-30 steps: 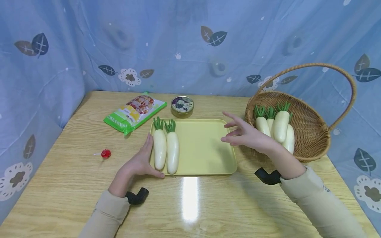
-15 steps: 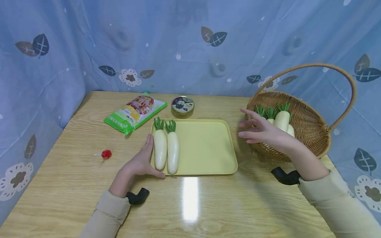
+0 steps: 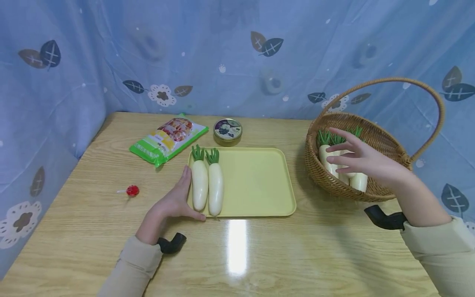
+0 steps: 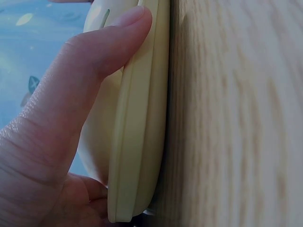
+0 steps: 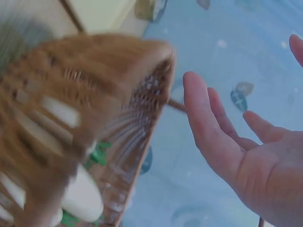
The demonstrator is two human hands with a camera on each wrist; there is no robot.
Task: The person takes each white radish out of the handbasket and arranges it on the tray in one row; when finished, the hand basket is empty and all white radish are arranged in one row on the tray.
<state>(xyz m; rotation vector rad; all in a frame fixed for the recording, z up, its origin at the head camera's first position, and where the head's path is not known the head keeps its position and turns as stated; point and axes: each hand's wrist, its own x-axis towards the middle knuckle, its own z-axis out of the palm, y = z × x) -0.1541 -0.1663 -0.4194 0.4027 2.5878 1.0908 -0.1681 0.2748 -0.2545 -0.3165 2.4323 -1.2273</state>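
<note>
At the near left corner of a yellow tray, my left hand holds the edge. Its thumb lies over the tray rim in the left wrist view. Two white radishes with green tops lie side by side at the tray's left end. My right hand holds nothing, its fingers spread over the wicker basket at the right. Several more white radishes sit in the basket, partly hidden by that hand. The right wrist view shows the hand beside the blurred basket.
A green and white food bag and a round tin lie behind the tray. A red lollipop is on the wooden table to the left. The basket's tall handle arches above it. A blue patterned curtain hangs behind.
My right hand has moved right, from beside the tray's right end to over the basket, with its fingers still spread. My left hand, the tray and its two radishes have stayed put.
</note>
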